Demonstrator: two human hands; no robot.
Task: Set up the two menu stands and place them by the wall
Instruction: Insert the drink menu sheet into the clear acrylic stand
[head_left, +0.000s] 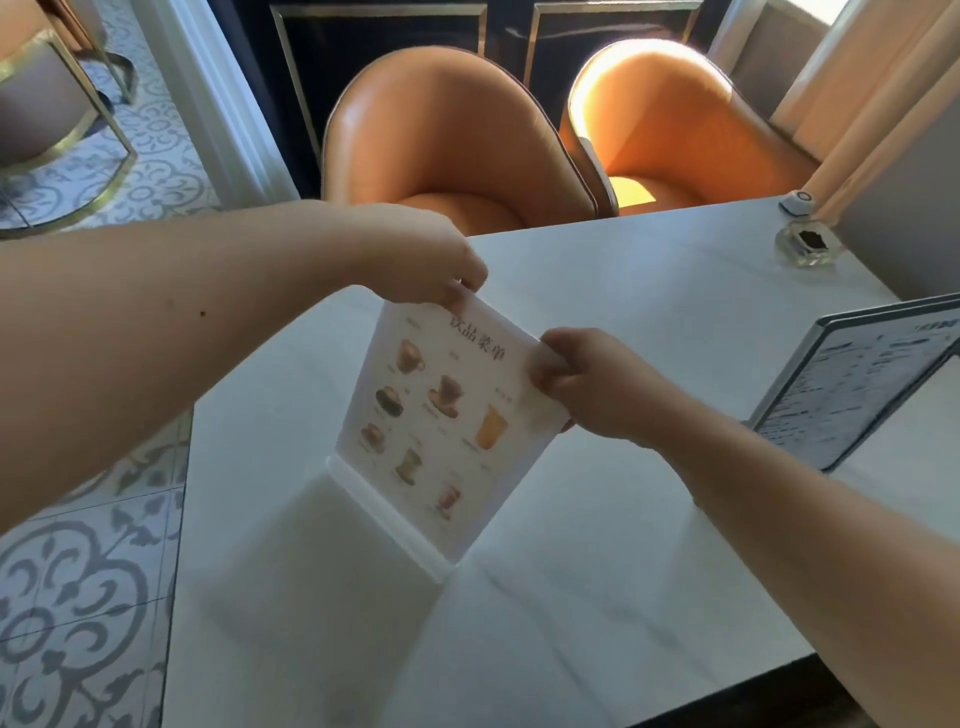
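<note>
The left hand pinches the top left corner of the drinks menu stand, fingers closed on its upper edge. The right hand is closed on the stand's right edge, thumb in front. Between them the clear panel tilts back, its foot on or just above the white bench; which is hard to tell. This looks like the setting-up step for the first stand: getting it upright. The second menu stand lies toward the bench's right side, near the wall, untouched. Next, the held stand likely needs seating flat on its base, then carrying right toward the wall.
</note>
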